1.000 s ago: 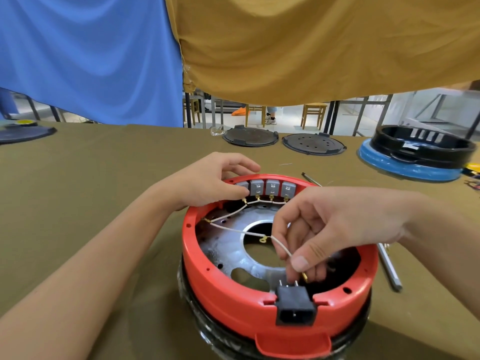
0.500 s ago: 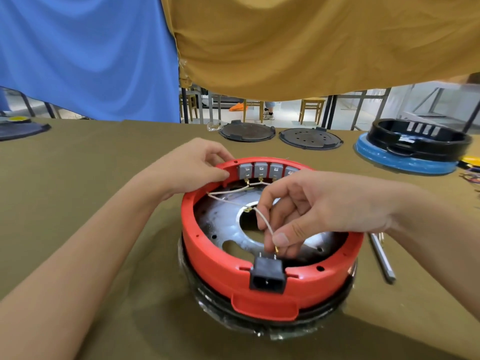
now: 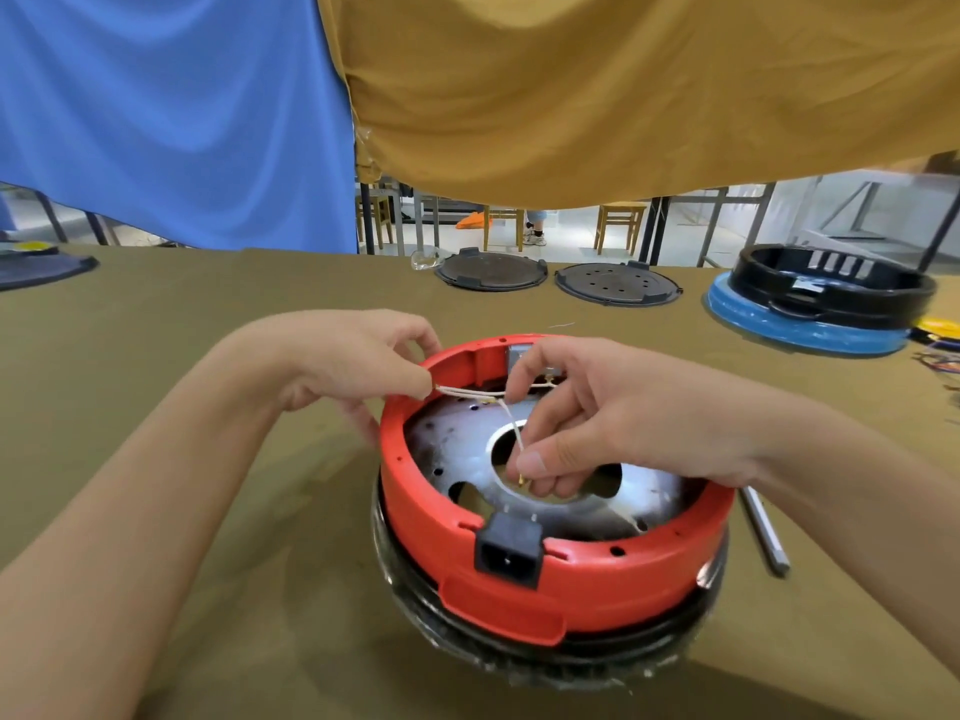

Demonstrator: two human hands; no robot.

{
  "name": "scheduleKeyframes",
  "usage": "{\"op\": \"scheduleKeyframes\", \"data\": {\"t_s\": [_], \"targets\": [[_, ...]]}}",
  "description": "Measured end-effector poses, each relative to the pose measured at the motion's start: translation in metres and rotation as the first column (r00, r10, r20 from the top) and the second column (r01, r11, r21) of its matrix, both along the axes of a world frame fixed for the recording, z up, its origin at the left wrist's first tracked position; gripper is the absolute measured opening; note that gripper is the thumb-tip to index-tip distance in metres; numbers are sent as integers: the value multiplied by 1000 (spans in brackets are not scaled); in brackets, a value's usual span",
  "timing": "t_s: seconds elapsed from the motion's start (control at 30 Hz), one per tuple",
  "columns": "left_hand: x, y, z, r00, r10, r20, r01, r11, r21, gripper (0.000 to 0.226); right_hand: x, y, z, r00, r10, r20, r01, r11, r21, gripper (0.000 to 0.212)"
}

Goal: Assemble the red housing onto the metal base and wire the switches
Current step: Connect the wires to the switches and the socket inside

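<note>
1. Red housing (image 3: 519, 579) sat on metal base (image 3: 467, 449), mid desk (image 3: 156, 330).
2. Left hand (image 3: 353, 361) pinched white wire (image 3: 462, 392) at rim; right hand (image 3: 587, 423) fingers (image 3: 530, 462) pinched its terminal end.
3. Risk: a tug could unseat the switches (image 3: 517, 356) or miss the black socket (image 3: 509, 548) pins.

Two black round lids (image 3: 491, 271) on olive table (image 3: 156, 345), black-and-blue housing (image 3: 826, 298), metal rod (image 3: 763, 532)

Workshop, cloth-covered bench (image 3: 156, 356), spare housings (image 3: 826, 298)
</note>
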State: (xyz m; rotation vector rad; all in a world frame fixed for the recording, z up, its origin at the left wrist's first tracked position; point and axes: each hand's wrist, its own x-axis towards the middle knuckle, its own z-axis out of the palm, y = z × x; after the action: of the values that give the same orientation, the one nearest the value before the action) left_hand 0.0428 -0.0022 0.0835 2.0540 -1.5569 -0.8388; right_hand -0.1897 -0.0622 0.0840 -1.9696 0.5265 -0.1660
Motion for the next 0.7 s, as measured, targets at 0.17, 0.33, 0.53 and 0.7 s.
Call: {"op": "scheduleKeyframes", "data": {"t_s": [0.17, 0.33, 0.53, 0.7], "targets": [[2, -11, -8, 999, 7, -51, -19, 968, -251, 23, 1, -7, 2, 994, 94, 55, -76, 961, -267, 16], [-13, -22, -21, 993, 10, -114, -60, 890, -453, 13, 6, -8, -5, 991, 89, -101, -135, 685, -716, 12], [-6, -2, -5, 972, -97, -212, 101, 995, 10, 45, 5, -14, -5, 993, 111, -45, -100, 561, -822, 7], [-2, -8, -7, 980, -27, -196, 0, 991, -133, 46, 7, -18, -4, 993, 114, -34, -87, 496, -864, 9]]}}
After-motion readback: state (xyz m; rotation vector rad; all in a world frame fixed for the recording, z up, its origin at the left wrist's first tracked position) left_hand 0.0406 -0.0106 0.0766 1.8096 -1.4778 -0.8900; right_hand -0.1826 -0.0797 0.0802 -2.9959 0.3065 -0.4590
